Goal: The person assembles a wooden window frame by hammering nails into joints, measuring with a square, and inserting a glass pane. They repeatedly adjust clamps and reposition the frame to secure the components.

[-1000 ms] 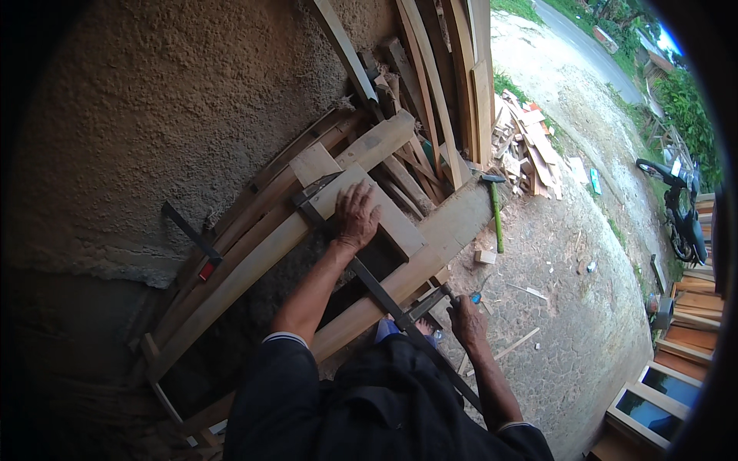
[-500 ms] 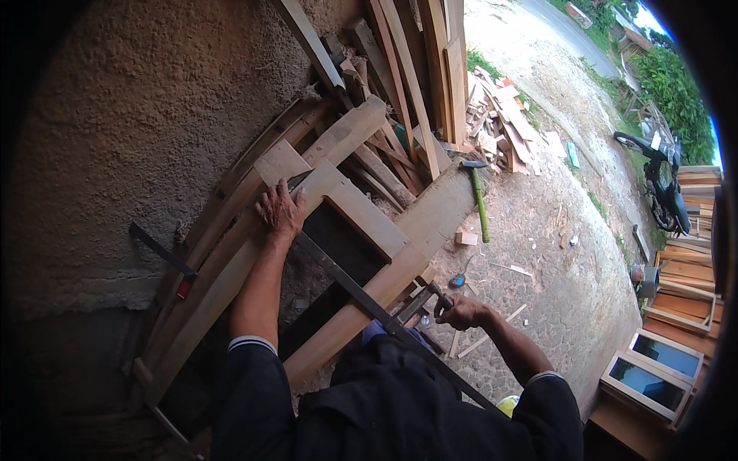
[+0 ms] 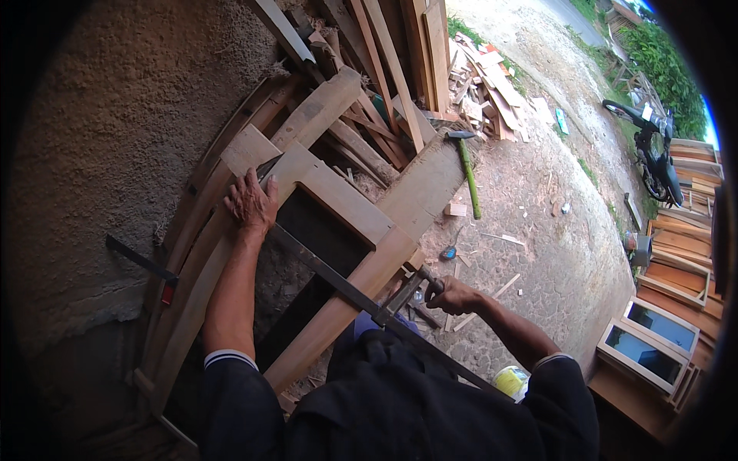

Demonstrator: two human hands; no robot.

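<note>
A wooden frame (image 3: pixel 344 197) with a rectangular opening lies in front of me. Across it runs a long dark metal bar clamp (image 3: pixel 332 276), reaching from the frame's left side towards my lower right. My left hand (image 3: pixel 252 201) rests on the frame's left member, fingers spread, beside a pale wood block (image 3: pixel 250 150). On the other side my right hand (image 3: pixel 455 297) is closed around the clamp's screw handle. A small wood piece (image 3: pixel 416 257) sits between the screw end and the frame's right edge.
A hammer with a green handle (image 3: pixel 470 180) leans head-up on a wide board (image 3: pixel 423 188). A blue tape measure (image 3: pixel 449 252) and offcuts lie on the ground. Long boards stand against the rough wall (image 3: pixel 138 115). Farther off are a scrap-wood pile (image 3: pixel 492 88), a motorcycle (image 3: pixel 653 154) and a window frame (image 3: pixel 647 344).
The whole view has shifted, so the scene sits slightly further left and higher. My left hand stays at the frame's corner, and my right hand still grips the screw handle.
</note>
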